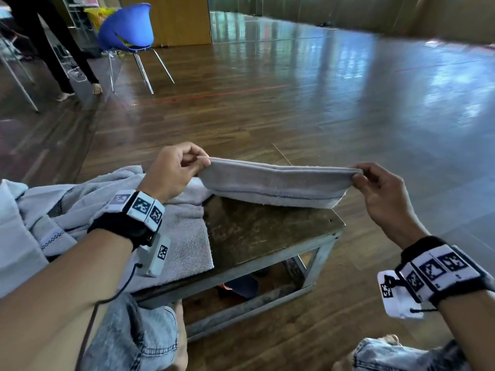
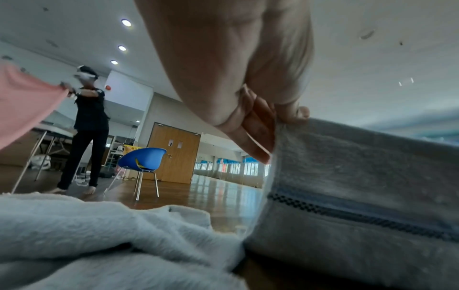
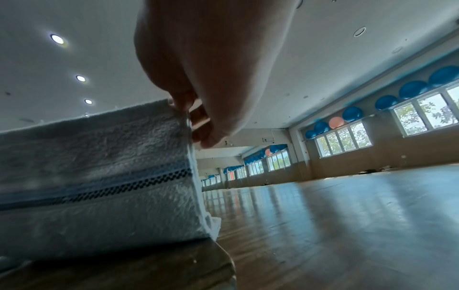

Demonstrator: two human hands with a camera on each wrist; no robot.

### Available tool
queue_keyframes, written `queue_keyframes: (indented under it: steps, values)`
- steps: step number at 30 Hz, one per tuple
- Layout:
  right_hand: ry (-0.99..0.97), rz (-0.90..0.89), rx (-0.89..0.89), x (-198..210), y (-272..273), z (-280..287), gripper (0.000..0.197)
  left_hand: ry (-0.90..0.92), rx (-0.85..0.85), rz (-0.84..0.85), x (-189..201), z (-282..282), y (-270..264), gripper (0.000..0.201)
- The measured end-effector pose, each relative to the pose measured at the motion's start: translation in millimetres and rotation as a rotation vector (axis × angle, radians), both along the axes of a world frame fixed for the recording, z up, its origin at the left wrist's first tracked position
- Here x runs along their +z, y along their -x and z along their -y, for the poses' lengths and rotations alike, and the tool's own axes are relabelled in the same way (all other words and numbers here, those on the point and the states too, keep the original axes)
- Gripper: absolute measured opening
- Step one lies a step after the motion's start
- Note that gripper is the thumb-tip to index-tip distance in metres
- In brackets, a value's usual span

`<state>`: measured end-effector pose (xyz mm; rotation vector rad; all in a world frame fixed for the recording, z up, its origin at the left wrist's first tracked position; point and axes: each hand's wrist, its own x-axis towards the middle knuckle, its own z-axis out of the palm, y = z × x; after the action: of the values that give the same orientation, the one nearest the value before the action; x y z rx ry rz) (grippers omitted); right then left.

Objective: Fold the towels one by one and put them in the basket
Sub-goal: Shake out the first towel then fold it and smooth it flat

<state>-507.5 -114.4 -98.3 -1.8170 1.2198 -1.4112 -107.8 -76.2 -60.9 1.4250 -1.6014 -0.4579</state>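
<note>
Left hand (image 1: 171, 172): thumb and fingers pinch the left upper corner of the folded grey towel (image 1: 273, 184). Right hand (image 1: 381, 192): pinches the right upper corner of the same towel. Both hands are clamped on the towel, one at each end, well apart, with the cloth stretched between them.

The towel is folded into a long narrow band, several layers visible along the top edge. Its lower edge touches the far part of the worktop (image 1: 257, 234); the upper edge is raised above it. A dark checked stripe runs lengthwise near the lower edge, seen in all three views.

Left wrist view: fingers (image 2: 255, 135) curled at the towel's corner, thumb tip on the top edge. Right wrist view: fingertips (image 3: 198, 125) nip the corner from the right side; the towel's end layers hang slightly splayed at the worktop's corner.

The worktop is a low dark-topped table on a grey metal frame, standing on a wooden floor (image 1: 321, 103). Its left part carries a heap of unfolded pale towels (image 1: 80, 207), which spreads off the left edge; one lies flat under the left forearm. The folded towel's left end is just beside this heap.

Both wrists carry black bands with square printed markers. Denim-clad knees show at the bottom of the head view.

Background: a blue chair (image 1: 128, 30) on metal legs at far left, a second person (image 2: 87, 127) standing near it and holding up a pink cloth (image 2: 22, 104), and a wooden door behind. No basket can be made out in any view.
</note>
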Motion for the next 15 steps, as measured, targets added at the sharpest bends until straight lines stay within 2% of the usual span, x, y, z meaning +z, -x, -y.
queue_keyframes:
  steps: [3, 9, 12, 15]
  values:
    - [-0.148, -0.026, -0.022, -14.2, 4.4, 4.7, 0.026, -0.093, 0.022, 0.135, -6.4, -4.5, 1.1, 0.011]
    - [-0.302, 0.02, -0.032, -19.7, 1.6, 3.9, 0.027, -0.168, 0.009, 0.247, -10.7, -1.6, 0.5, 0.034]
    - [-0.409, -0.028, 0.042, -13.2, 1.8, 0.0, 0.03, -0.448, -0.043, 0.251, -12.9, -1.2, -3.6, 0.046]
    - [-0.629, -0.253, 0.184, -9.7, 7.4, -4.4, 0.02, -0.727, -0.122, 0.142, -20.5, -4.6, -3.8, 0.042]
